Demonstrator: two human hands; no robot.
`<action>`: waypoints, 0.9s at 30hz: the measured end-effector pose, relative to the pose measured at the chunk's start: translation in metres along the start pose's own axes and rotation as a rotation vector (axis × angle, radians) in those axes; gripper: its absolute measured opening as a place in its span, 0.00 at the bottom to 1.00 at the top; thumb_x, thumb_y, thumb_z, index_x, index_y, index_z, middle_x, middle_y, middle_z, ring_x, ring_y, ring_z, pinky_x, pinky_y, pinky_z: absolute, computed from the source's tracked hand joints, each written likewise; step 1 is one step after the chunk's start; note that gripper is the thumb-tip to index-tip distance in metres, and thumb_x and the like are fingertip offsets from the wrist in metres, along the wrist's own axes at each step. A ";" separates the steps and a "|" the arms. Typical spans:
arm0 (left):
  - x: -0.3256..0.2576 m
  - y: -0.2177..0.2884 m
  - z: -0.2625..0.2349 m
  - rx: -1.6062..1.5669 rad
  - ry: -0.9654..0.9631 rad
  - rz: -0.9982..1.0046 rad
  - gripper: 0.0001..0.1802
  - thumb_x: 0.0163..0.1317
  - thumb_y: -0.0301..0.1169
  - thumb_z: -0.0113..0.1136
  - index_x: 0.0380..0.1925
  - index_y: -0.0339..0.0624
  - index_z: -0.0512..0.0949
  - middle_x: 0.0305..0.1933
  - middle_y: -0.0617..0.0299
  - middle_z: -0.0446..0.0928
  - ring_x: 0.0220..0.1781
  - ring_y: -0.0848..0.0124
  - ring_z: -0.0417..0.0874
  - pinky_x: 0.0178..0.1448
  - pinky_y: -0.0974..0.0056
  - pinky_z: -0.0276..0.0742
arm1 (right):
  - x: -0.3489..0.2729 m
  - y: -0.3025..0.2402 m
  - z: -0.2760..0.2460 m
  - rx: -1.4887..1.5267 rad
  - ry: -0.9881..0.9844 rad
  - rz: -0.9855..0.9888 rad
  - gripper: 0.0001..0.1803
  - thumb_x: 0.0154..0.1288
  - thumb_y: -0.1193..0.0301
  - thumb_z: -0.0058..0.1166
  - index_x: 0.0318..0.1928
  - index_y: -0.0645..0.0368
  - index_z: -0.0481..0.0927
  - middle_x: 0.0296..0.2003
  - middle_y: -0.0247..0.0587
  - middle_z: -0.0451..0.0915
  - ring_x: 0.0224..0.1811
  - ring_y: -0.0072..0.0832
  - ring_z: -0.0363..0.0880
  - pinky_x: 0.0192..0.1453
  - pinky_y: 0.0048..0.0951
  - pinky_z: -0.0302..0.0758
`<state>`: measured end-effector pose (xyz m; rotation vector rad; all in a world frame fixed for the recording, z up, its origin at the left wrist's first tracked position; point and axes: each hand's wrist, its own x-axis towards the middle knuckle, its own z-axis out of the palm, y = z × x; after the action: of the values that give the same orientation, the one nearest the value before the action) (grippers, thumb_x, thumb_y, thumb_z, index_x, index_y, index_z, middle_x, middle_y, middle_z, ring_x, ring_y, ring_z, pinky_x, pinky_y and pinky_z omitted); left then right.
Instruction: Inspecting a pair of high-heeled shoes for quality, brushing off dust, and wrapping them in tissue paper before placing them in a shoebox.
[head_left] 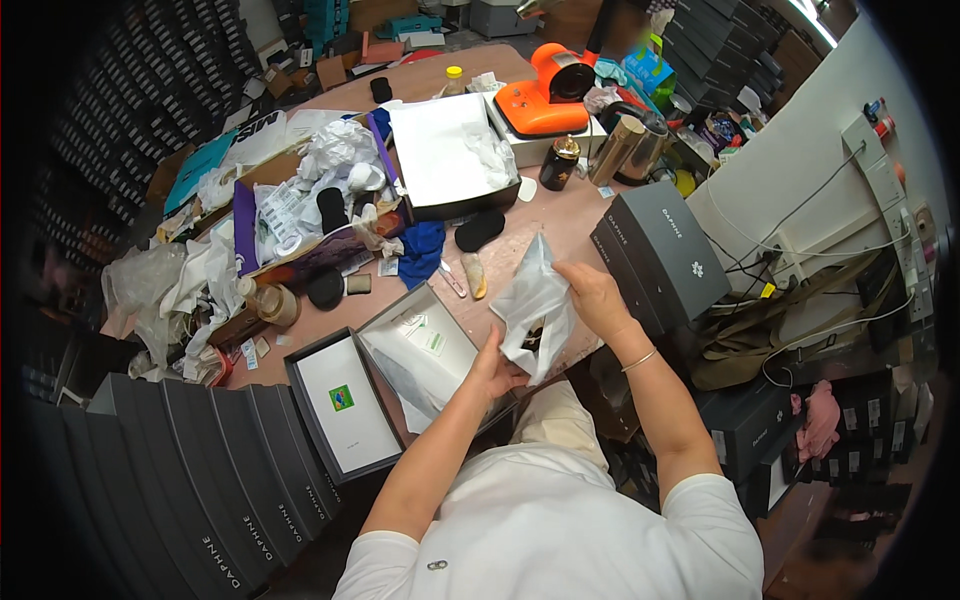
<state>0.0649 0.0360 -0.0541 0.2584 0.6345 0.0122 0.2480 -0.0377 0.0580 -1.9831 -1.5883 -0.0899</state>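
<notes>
Between my two hands is a whitish, thin plastic bag with a dark opening in its side. Whatever sits inside it is mostly hidden. My right hand pinches the bag's upper right edge. Lower down, my left hand grips its left side with the fingers partly behind it. Just left of the bag lies an open shoe box holding a second item in a white translucent wrapper. Beside that box rests its dark-rimmed lid, white inside with a small green sticker.
Dark grey shoe boxes are stacked at the left; more closed boxes stand at the table's right. A purple-edged carton overflows with crumpled paper. Behind are a white-lined box, an orange machine, a dark jar and black pads.
</notes>
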 end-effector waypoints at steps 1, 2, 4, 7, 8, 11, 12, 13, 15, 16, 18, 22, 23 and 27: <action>-0.002 0.006 0.001 -0.055 -0.094 0.008 0.39 0.67 0.63 0.34 0.67 0.49 0.59 0.64 0.54 0.67 0.64 0.54 0.70 0.64 0.39 0.64 | 0.015 -0.017 -0.010 -0.009 -0.031 -0.070 0.19 0.53 0.83 0.51 0.48 0.59 0.78 0.32 0.46 0.77 0.32 0.45 0.78 0.35 0.37 0.75; -0.006 0.011 -0.002 -0.109 -0.181 0.014 0.40 0.65 0.65 0.33 0.67 0.50 0.60 0.65 0.54 0.67 0.64 0.53 0.70 0.63 0.37 0.65 | 0.028 -0.035 -0.017 -0.013 -0.062 -0.136 0.21 0.53 0.83 0.52 0.49 0.58 0.77 0.30 0.45 0.76 0.31 0.44 0.78 0.34 0.38 0.75; -0.025 0.022 0.007 -0.210 -0.282 -0.007 0.43 0.63 0.68 0.35 0.67 0.49 0.61 0.64 0.51 0.67 0.63 0.52 0.71 0.65 0.42 0.67 | 0.038 -0.068 -0.025 0.022 -0.131 -0.228 0.22 0.51 0.83 0.53 0.50 0.58 0.76 0.28 0.43 0.74 0.29 0.41 0.77 0.33 0.37 0.75; -0.043 0.010 -0.009 -0.194 -0.141 0.061 0.36 0.60 0.55 0.58 0.59 0.42 0.69 0.57 0.50 0.74 0.56 0.58 0.78 0.58 0.51 0.76 | 0.011 -0.114 -0.020 0.146 -0.322 -0.324 0.17 0.52 0.80 0.52 0.46 0.61 0.75 0.28 0.44 0.74 0.29 0.43 0.77 0.32 0.37 0.75; -0.039 -0.005 -0.034 -0.165 -0.136 0.060 0.31 0.57 0.44 0.65 0.57 0.42 0.70 0.55 0.51 0.75 0.54 0.60 0.79 0.56 0.52 0.78 | -0.011 -0.121 -0.012 0.331 -0.376 -0.297 0.16 0.52 0.81 0.52 0.44 0.61 0.74 0.30 0.46 0.75 0.32 0.44 0.78 0.35 0.37 0.76; -0.091 -0.004 -0.002 0.151 0.053 0.495 0.38 0.51 0.25 0.68 0.63 0.42 0.65 0.56 0.55 0.74 0.56 0.64 0.77 0.60 0.62 0.73 | -0.058 -0.104 -0.008 0.779 -0.774 0.004 0.18 0.61 0.77 0.52 0.52 0.60 0.71 0.44 0.49 0.76 0.47 0.40 0.79 0.45 0.35 0.78; -0.097 0.000 -0.015 0.307 0.115 0.581 0.40 0.49 0.22 0.66 0.65 0.42 0.63 0.57 0.55 0.73 0.57 0.65 0.76 0.60 0.63 0.72 | -0.072 -0.085 -0.008 1.001 -0.812 0.248 0.20 0.63 0.75 0.51 0.56 0.59 0.69 0.49 0.49 0.75 0.49 0.39 0.79 0.46 0.35 0.79; -0.105 0.008 -0.036 0.473 0.175 0.651 0.43 0.48 0.19 0.65 0.66 0.42 0.60 0.58 0.56 0.72 0.57 0.66 0.75 0.61 0.64 0.71 | -0.081 -0.071 -0.007 1.214 -0.831 0.513 0.22 0.65 0.73 0.51 0.60 0.58 0.68 0.53 0.49 0.74 0.52 0.38 0.79 0.48 0.36 0.79; -0.130 0.037 -0.065 0.808 0.268 0.726 0.46 0.46 0.14 0.61 0.68 0.43 0.56 0.59 0.55 0.70 0.58 0.65 0.74 0.61 0.64 0.70 | -0.069 -0.063 -0.020 1.646 -0.454 0.754 0.31 0.69 0.67 0.48 0.70 0.57 0.55 0.62 0.47 0.65 0.57 0.34 0.75 0.53 0.38 0.78; -0.137 0.054 -0.070 0.977 0.292 0.731 0.47 0.46 0.13 0.59 0.69 0.44 0.55 0.60 0.53 0.69 0.57 0.65 0.74 0.60 0.64 0.70 | -0.059 -0.064 -0.020 1.759 -0.539 0.716 0.38 0.68 0.63 0.49 0.72 0.57 0.48 0.65 0.49 0.62 0.59 0.35 0.73 0.57 0.35 0.75; -0.127 0.067 -0.086 0.726 0.508 0.786 0.48 0.46 0.13 0.58 0.69 0.45 0.52 0.62 0.51 0.67 0.57 0.63 0.74 0.60 0.64 0.71 | -0.055 -0.078 0.004 1.627 -0.633 0.662 0.40 0.66 0.64 0.52 0.72 0.59 0.48 0.65 0.50 0.61 0.60 0.36 0.72 0.57 0.34 0.75; -0.089 0.064 -0.098 0.335 0.652 0.889 0.52 0.51 0.17 0.56 0.72 0.41 0.36 0.69 0.44 0.55 0.66 0.61 0.64 0.68 0.63 0.60 | -0.062 -0.089 0.100 0.694 -0.526 0.071 0.39 0.62 0.71 0.54 0.70 0.64 0.52 0.63 0.60 0.64 0.58 0.47 0.73 0.54 0.38 0.75; -0.078 0.056 -0.106 0.336 0.693 0.903 0.53 0.52 0.17 0.56 0.72 0.40 0.34 0.70 0.43 0.52 0.68 0.61 0.61 0.70 0.62 0.57 | -0.064 -0.088 0.117 0.583 -0.559 0.128 0.38 0.61 0.71 0.55 0.69 0.65 0.53 0.61 0.61 0.66 0.56 0.50 0.74 0.53 0.40 0.75; -0.100 0.014 -0.100 0.346 0.535 0.828 0.47 0.59 0.25 0.56 0.72 0.37 0.38 0.73 0.43 0.49 0.72 0.57 0.57 0.74 0.61 0.49 | -0.060 -0.099 0.134 0.219 -0.639 0.196 0.33 0.58 0.66 0.61 0.61 0.65 0.65 0.47 0.61 0.75 0.44 0.57 0.77 0.46 0.46 0.76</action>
<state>-0.0736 0.0640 -0.0698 0.8575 1.0217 0.7949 0.1009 -0.0141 -0.0367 -2.0864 -1.6592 0.8338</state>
